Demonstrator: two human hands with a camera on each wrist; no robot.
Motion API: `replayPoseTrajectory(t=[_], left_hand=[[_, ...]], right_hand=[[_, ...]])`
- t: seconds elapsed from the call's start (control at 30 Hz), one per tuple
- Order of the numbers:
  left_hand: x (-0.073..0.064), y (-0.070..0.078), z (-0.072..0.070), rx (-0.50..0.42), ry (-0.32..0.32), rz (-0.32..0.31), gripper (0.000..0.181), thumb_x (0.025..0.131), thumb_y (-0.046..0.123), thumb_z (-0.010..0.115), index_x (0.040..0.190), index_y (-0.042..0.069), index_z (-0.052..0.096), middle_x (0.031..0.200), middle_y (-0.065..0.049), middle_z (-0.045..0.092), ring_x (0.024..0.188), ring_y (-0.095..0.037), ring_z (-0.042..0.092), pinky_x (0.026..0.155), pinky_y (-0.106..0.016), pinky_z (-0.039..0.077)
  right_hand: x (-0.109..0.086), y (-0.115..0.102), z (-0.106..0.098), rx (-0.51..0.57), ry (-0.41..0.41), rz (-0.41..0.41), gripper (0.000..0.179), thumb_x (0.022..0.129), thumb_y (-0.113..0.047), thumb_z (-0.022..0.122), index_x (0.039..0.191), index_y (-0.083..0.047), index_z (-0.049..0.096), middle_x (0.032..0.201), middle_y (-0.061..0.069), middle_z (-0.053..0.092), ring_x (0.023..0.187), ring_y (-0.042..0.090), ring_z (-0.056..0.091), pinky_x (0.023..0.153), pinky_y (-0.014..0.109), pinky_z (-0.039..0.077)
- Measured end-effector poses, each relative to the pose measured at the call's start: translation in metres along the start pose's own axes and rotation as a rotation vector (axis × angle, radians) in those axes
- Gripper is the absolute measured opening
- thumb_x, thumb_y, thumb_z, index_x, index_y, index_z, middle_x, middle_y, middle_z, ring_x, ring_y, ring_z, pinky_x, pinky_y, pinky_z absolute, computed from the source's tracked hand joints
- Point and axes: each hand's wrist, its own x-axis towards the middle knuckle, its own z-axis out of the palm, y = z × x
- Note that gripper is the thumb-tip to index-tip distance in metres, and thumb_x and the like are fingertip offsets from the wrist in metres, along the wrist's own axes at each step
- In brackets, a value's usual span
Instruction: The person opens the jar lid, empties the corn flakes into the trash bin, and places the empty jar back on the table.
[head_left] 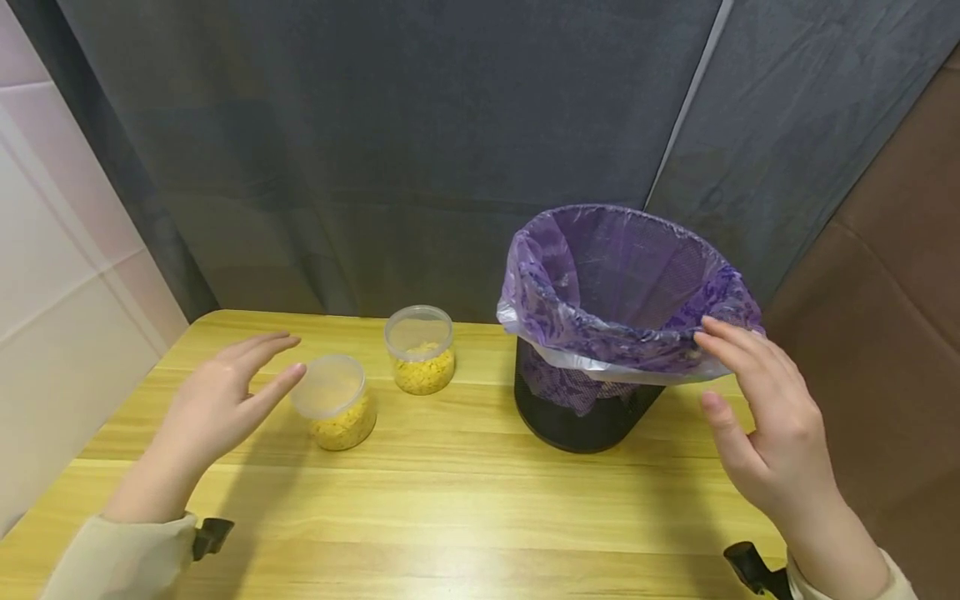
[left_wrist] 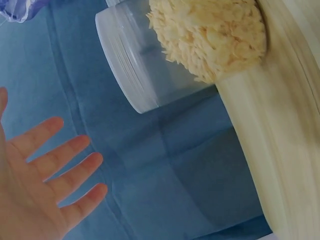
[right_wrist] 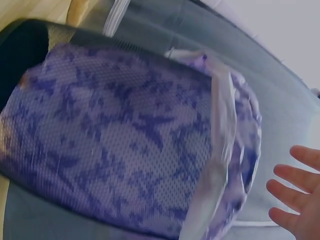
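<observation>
My left hand [head_left: 217, 400], fingers extended and apart, hovers at the left beside a clear round tub [head_left: 335, 408] part filled with yellow flakes. In the left wrist view the same tub [left_wrist: 135, 55] stands apart from the spread fingers. A second clear tub [head_left: 422, 354] of yellow flakes stands just behind it. My right hand [head_left: 776, 417] is raised with straight fingers at the right side of a black mesh bin [head_left: 577, 425]. A purple bag [head_left: 615, 346] lines this bin and folds over its rim. In the right wrist view the fingers [right_wrist: 292, 195] stand apart from the bag.
The wooden table [head_left: 420, 508] carries both tubs and the bin. A grey curtain [head_left: 375, 150] hangs behind its far edge. On the left is a pale tiled wall [head_left: 67, 225], and a brown surface [head_left: 885, 333] borders the right.
</observation>
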Motion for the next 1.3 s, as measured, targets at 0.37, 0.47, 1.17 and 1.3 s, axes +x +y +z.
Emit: replayPoseTrajectory(t=[0.37,0.47,1.17,1.3], left_hand=[[-0.002,0.003,0.005,-0.004,-0.063,-0.029,0.058,0.094,0.045,0.056,0.138,0.008,0.049,0.141,-0.020,0.043,0.124,-0.049,0.039,0.090,-0.066,0.031],[-0.001,0.003,0.006,-0.003,-0.081,-0.041,0.061,0.093,0.047,0.057,0.139,0.008,0.048,0.143,-0.021,0.041,0.124,-0.050,0.038,0.090,-0.067,0.031],[0.005,0.009,0.021,-0.069,-0.140,-0.052,0.074,0.089,0.051,0.061,0.144,0.006,0.040,0.146,-0.026,0.034,0.127,-0.052,0.031,0.092,-0.070,0.028],[0.007,0.011,0.023,-0.091,-0.161,-0.066,0.077,0.089,0.053,0.061,0.145,0.007,0.038,0.146,-0.026,0.032,0.129,-0.051,0.029,0.094,-0.070,0.027]], right_hand=[[-0.005,-0.022,0.029,0.140,-0.030,-0.042,0.051,0.100,-0.036,0.048,0.116,0.011,0.059,0.121,0.027,0.058,0.119,0.029,0.052,0.106,0.040,0.031],[-0.006,-0.028,0.038,0.177,-0.046,-0.049,0.051,0.101,-0.035,0.047,0.116,0.012,0.058,0.122,0.028,0.057,0.120,0.029,0.051,0.106,0.040,0.032],[-0.025,-0.048,0.098,0.436,-0.153,0.053,0.047,0.100,-0.032,0.051,0.129,0.004,0.052,0.134,0.019,0.050,0.123,0.032,0.047,0.104,0.034,0.035],[-0.029,-0.049,0.108,0.452,-0.205,0.100,0.048,0.098,-0.033,0.053,0.131,0.003,0.051,0.137,0.016,0.048,0.125,0.031,0.046,0.105,0.036,0.034]])
